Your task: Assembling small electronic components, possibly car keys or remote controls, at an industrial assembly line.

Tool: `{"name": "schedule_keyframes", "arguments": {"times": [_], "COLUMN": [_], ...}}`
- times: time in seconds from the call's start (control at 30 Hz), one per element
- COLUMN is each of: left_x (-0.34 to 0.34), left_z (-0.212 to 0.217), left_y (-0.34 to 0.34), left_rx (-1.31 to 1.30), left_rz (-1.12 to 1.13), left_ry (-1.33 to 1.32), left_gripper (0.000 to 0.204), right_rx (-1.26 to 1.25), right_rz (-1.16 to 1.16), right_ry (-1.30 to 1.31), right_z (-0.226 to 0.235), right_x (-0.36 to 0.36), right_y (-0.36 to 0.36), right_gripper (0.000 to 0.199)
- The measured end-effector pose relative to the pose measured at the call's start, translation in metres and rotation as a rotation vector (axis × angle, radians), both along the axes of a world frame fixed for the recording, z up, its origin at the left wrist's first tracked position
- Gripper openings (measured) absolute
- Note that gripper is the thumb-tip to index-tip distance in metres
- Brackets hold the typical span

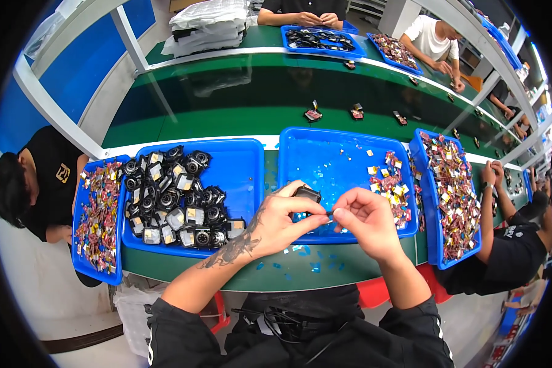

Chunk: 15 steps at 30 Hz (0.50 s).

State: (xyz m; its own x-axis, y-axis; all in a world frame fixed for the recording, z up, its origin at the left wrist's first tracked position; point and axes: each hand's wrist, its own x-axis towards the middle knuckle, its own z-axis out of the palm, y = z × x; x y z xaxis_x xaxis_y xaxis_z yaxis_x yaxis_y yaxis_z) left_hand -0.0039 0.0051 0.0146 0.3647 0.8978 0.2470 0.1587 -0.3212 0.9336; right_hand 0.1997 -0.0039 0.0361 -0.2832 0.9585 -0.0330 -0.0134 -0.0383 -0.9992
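My left hand (276,218) is closed around a black watch-like housing (308,194), held above the middle blue tray (343,136). Its thumb and fingertips reach right, where they meet my right hand (368,221). The right thumb and index finger are pinched at a small dark bit between the two hands, too small to make out. Below them, the middle tray holds scattered blue film pieces (316,168) and a heap of small circuit boards (394,187). To the left, another blue tray (239,178) contains a pile of black housings (184,199).
Full trays of circuit boards stand at the far left (98,214) and right (451,196). Blue film scraps (316,267) lie on the near table edge. Beyond a white rail, a green conveyor belt (227,110) carries several boards. Co-workers sit left, right and opposite.
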Motion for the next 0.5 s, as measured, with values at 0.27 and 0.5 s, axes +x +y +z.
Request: {"name": "schedule_keyframes", "arguments": {"times": [0.27, 0.5], "left_x": [-0.008, -0.001], "left_z": [-0.005, -0.012], "left_y": [0.0, -0.005], "left_rx": [-0.078, -0.094], "left_rz": [-0.052, -0.009], "left_ry": [-0.092, -0.168], "left_gripper": [0.011, 0.01], "right_rx": [-0.229, -0.015], "right_rz": [0.182, -0.001], "right_ry": [0.207, 0.028], "right_z": [-0.012, -0.017], "right_x": [0.002, -0.012], "right_y": [0.009, 0.004], "right_gripper": [0.013, 0.016]}}
